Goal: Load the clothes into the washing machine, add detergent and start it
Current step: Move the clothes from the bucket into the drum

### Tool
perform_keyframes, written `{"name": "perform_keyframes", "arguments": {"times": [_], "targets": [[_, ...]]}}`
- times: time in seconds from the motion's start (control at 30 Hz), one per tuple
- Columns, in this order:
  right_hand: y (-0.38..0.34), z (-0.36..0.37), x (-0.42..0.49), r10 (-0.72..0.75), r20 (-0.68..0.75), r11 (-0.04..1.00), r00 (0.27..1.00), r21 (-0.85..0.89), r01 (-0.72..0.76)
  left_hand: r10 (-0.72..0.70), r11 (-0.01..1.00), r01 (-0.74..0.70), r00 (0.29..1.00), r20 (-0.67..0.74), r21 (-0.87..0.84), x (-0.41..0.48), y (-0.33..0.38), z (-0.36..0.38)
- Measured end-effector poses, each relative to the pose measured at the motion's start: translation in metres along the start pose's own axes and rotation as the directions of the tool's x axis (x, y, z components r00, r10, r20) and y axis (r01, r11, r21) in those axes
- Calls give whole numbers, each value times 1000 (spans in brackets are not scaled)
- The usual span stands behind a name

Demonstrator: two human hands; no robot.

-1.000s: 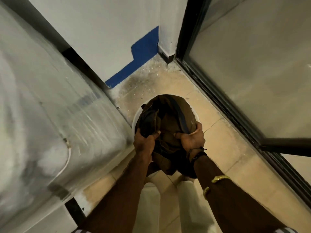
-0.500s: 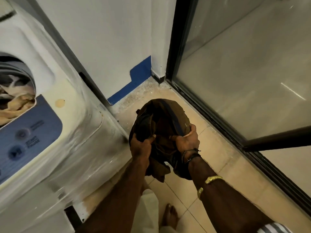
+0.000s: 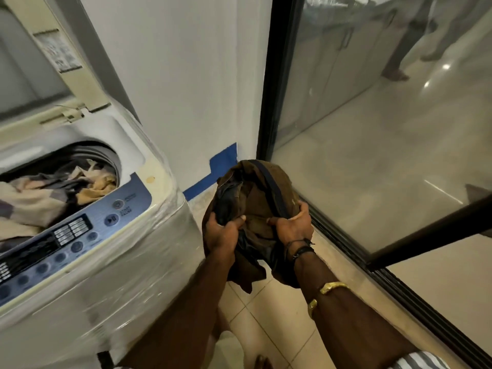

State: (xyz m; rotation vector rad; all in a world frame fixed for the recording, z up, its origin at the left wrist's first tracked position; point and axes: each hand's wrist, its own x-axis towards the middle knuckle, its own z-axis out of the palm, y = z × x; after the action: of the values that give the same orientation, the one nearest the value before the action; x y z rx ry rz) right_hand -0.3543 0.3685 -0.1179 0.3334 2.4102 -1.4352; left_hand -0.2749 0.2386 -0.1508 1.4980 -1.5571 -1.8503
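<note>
Both forearms reach in from 6 o'clock, nearly parallel, and meet at a bundle [image 3: 263,193] of clothes held in the air at the middle of the view. The left hand [image 3: 222,235] grips the bundle's near left side, with the thumb laid over the top and the fingers curled underneath. The right hand [image 3: 291,226] grips the near right side. Its thumb points toward 9 o'clock and its fingers wrap round the edge. A black band [image 3: 300,249] circles the right wrist, and a gold bangle [image 3: 332,286] sits further up the forearm.

The bundle is matte brown woven cloth, crumpled into a rounded dome. A darker, slightly shiny fold shows at its 9 o'clock side, and a navy strip curves from 12 to 4 o'clock. Its long axis runs from 6 to 12 o'clock. The domed end points away toward the wall corner, and ragged loose ends hang down between the wrists.

The bundle is over beige floor tiles [image 3: 266,315], just beside the washer [image 3: 106,262] at its 9 o'clock and not touching it. The washer is a white top-loader wrapped in wrinkled, glossy clear film. Its lid [image 3: 40,62] stands raised at 11 o'clock. Its round drum holds a beige and grey laundry heap [image 3: 40,193]. A blue panel [image 3: 66,235] with round buttons runs along its front edge.

At 3 o'clock of the bundle is a black-framed glass door [image 3: 372,155]. A blue strip [image 3: 221,169] marks the foot of the wall at 12 o'clock.
</note>
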Motion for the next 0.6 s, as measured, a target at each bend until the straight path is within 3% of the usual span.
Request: {"name": "perform_keyframes", "arguments": {"times": [0.6], "targets": [[-170,-65,-65,-302,-50,941,952,147,306,273,944,-285,957,-94,-166,-82,178,-31]]}}
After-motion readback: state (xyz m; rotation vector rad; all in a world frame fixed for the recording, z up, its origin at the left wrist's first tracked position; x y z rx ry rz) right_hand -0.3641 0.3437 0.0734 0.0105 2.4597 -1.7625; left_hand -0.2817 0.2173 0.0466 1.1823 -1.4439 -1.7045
